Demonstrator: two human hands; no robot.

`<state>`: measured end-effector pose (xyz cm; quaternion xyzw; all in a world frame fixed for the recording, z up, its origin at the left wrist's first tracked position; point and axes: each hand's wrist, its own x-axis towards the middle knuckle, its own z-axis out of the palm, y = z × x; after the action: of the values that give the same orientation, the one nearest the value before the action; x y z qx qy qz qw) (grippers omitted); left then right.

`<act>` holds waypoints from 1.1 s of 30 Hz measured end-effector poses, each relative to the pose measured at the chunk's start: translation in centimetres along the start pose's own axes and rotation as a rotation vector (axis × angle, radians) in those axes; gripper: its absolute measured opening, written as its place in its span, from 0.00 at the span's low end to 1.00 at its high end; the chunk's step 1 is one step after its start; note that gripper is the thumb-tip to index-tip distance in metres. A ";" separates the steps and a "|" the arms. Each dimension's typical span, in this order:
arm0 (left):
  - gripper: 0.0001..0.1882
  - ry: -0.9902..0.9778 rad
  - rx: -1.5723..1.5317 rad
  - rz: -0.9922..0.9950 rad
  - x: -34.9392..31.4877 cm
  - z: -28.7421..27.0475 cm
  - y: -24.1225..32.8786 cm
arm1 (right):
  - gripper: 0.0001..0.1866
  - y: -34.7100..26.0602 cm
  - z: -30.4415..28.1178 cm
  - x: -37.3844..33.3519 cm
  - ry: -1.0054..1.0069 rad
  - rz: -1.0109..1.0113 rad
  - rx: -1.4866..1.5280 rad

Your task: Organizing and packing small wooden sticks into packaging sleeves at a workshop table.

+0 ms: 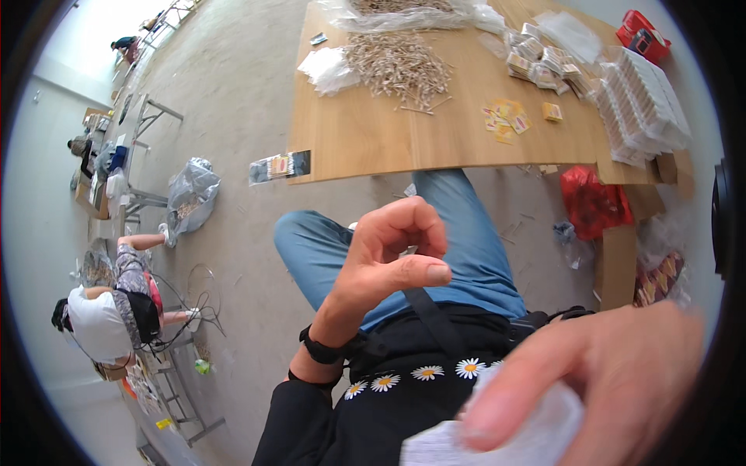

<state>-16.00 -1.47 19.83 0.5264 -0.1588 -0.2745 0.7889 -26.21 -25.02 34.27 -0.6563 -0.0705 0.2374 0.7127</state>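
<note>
Right hand [622, 365] pinched white wad [435, 446], 5 o'clock

Thumb pressed over the white wad, presumably keeping it together. Left hand [388, 252], centre, was half-curled, apparently empty. Sticks [400, 66] lay heaped on the surface [373, 144], 12 o'clock, probably for easy reach. Grey bag [203, 182], 9 o'clock, held tan bits; red bag [594, 203], 3 o'clock: contents unclear.

Left hand [371, 262] raised, fingers [408, 213] half-curled, thumb [416, 273] extended. Right hand [614, 373] lower in view, blurred, thumb and fingers closed in grip.
</note>
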 end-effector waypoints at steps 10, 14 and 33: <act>0.24 0.111 0.019 0.115 0.2 0.5 -0.1 | 0.03 -1.7 5.8 9.3 0.300 -0.162 0.235; 0.16 0.034 0.030 0.076 0.2 0.1 0.5 | 0.04 -1.6 5.8 11.4 0.295 -0.284 0.356; 0.15 -0.052 -0.028 0.045 0.0 0.1 -0.2 | 0.11 4.8 4.8 8.7 -0.218 -1.342 0.502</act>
<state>-16.17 -1.63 19.66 0.5041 -0.1872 -0.2726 0.7978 -21.70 -16.83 28.37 -0.2608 -0.4720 -0.1780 0.8231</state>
